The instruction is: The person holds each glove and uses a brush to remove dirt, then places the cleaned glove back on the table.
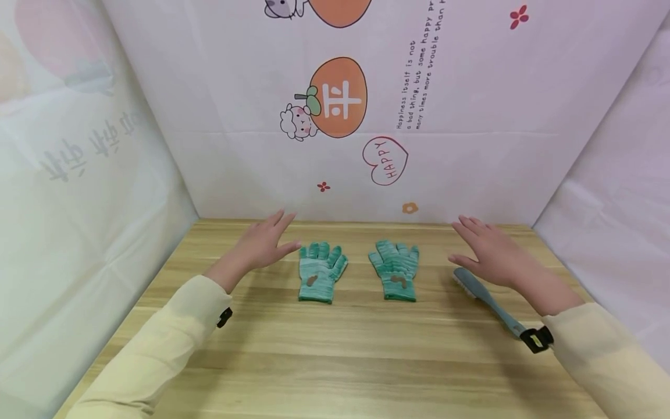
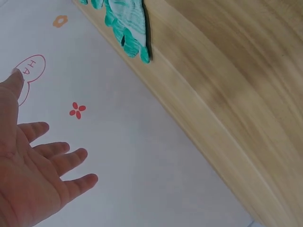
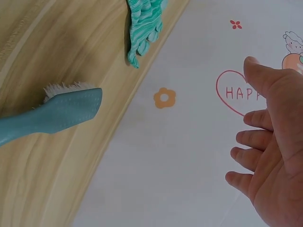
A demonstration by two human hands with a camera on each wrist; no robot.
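Observation:
Two green knitted gloves lie flat on the wooden table, the left glove and the right glove, each with a brown stain near its cuff. My left hand hovers over the table to the left of the gloves, fingers spread, holding nothing. On the other side my right hand is raised with straight fingers and touches nothing. Below it lies a blue-grey brush with white bristles, its handle running toward my right wrist. In the right wrist view the brush head shows its bristles sideways.
A wooden table holds everything. Behind it rises a white printed sheet, with more white sheeting on the left and right. Dark bands sit at both wrists.

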